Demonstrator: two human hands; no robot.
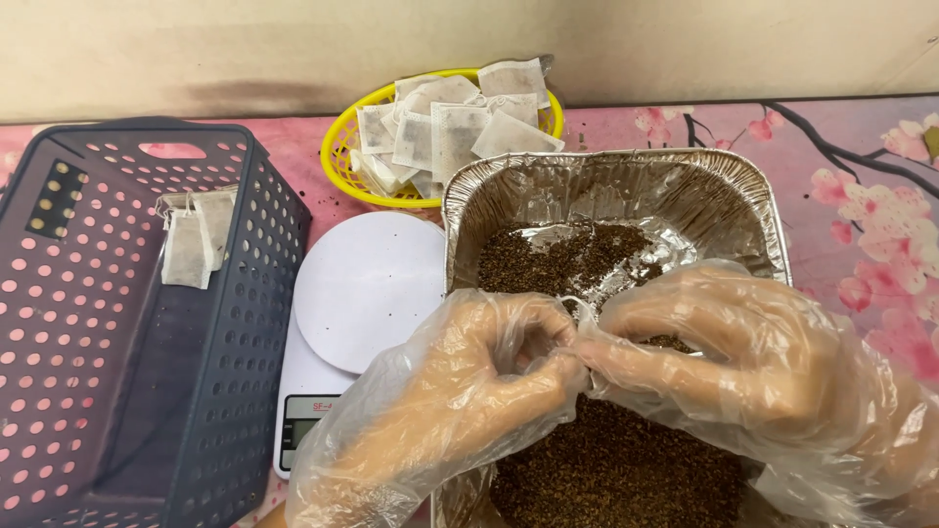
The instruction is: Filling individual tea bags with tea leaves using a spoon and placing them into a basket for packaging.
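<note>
Over the crinkled silver foil tray (743, 196) of loose brown granules (616, 469), the left hand (469, 391) and right hand (724, 352), both in clear plastic gloves, met fingertip to fingertip, pinching something too small and hidden to identify. Left of them sat a round white scale (362, 288) and a grey perforated basket (225, 323); beyond them, a yellow basket (342, 147) of filled sachets (450, 127). A loosened pinch could likely scatter granules outside the tray.

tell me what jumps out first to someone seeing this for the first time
The two hands in thin clear gloves, left hand and right hand, meet at the fingertips low in the middle, over a foil tray of dark brown loose granules. Behind it, a yellow basket is heaped with small white filled sachets. On the left stands a grey perforated crate with a few sachets inside, beside a white kitchen scale.
</note>
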